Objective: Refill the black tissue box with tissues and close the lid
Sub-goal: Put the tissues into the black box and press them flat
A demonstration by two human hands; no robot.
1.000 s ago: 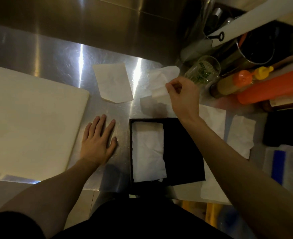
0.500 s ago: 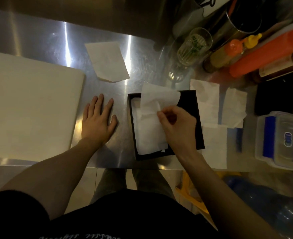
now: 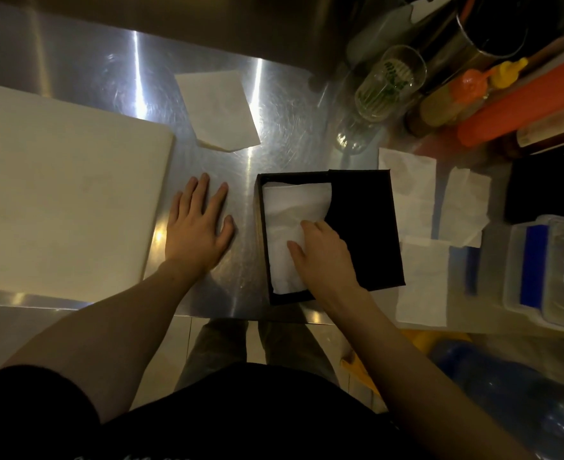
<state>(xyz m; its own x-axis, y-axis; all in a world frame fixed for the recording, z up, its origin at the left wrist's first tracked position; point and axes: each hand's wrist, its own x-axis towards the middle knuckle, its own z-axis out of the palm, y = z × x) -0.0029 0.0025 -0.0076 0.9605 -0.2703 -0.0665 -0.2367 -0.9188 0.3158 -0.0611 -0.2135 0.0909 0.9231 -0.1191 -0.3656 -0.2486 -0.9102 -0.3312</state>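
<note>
The right hand (image 3: 323, 254) rests palm-down inside the black tissue box (image 3: 363, 227), its grip loosely spread and pressing the white tissues (image 3: 290, 210) flat, pinching nothing. To its left, the left hand (image 3: 196, 232) lies open and empty on the counter (image 3: 274, 104), apparently bracing. Loose tissues (image 3: 423, 280) wait just right of the pressing hand, so refilling appears unfinished.

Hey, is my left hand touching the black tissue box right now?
Apart. In the head view the left hand lies flat on the steel counter, and a strip of bare metal shows between its fingers and the black tissue box.
</note>
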